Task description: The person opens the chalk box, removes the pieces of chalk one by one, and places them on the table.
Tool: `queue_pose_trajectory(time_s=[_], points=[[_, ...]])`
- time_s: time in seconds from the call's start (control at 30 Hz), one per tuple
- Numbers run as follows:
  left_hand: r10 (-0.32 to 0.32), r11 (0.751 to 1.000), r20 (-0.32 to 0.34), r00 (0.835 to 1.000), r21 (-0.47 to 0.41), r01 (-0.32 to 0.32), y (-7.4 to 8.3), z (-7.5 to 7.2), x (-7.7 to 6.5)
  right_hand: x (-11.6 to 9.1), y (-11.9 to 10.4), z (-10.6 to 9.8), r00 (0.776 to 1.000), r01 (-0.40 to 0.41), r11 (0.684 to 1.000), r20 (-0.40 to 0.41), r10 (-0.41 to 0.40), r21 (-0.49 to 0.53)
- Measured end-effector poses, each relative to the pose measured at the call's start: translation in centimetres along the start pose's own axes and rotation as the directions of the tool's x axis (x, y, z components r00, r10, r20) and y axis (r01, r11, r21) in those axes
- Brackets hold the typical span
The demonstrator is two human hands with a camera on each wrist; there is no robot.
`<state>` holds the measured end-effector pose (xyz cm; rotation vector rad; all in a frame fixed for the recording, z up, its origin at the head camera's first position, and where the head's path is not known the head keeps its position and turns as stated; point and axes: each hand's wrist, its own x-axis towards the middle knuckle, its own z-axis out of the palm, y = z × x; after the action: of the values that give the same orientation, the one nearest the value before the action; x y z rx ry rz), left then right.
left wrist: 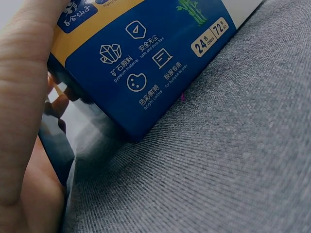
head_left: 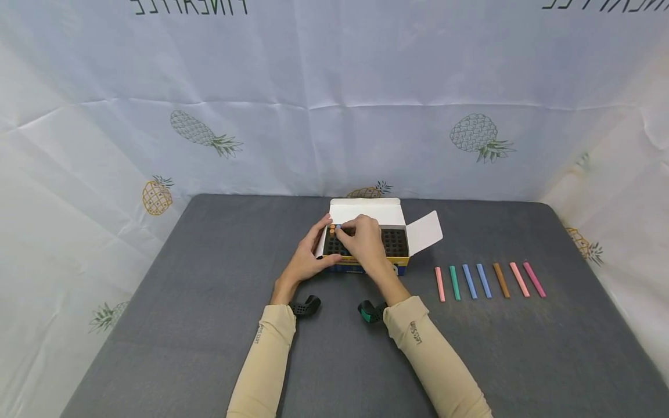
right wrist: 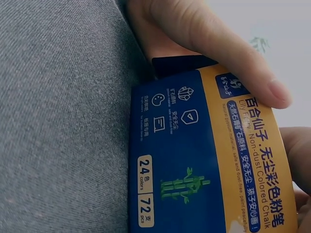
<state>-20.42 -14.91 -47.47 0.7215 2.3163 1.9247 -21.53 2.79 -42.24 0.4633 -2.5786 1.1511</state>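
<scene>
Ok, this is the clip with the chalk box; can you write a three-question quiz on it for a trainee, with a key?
1. Count: how many chalk sticks lie in a row on the table, to the right of the box?
2. True or false: the box is closed.
3. Name it: which hand holds the left end of the box, with its thumb along the front edge?

Key:
1. Seven.
2. False; the lid is raised at the back.
3. The left hand.
</scene>
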Motion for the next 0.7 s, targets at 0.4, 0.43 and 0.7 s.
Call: queue_pose_trajectory(time_s=[0.4,0.43,0.7], points=[[-0.021,1.0,0.004,1.0,0.002,0.021,1.23,-0.03,-0.23,-0.06,0.02,0.31,0.998,0.026,1.0,-0.051,-0.025,0.008],[-0.024,1.0,0.004,1.0,0.005,0.024,1.26,-0.03,-0.22,-0.03,0.03,0.33,0.997,0.036,0.999,-0.066,-0.034,0.017],[-0.028,0.999,0.009,1.0,0.015,0.028,1.36,-0.04,-0.11,0.31,0.08,0.51,0.994,0.044,0.997,-0.107,-0.037,0.059]])
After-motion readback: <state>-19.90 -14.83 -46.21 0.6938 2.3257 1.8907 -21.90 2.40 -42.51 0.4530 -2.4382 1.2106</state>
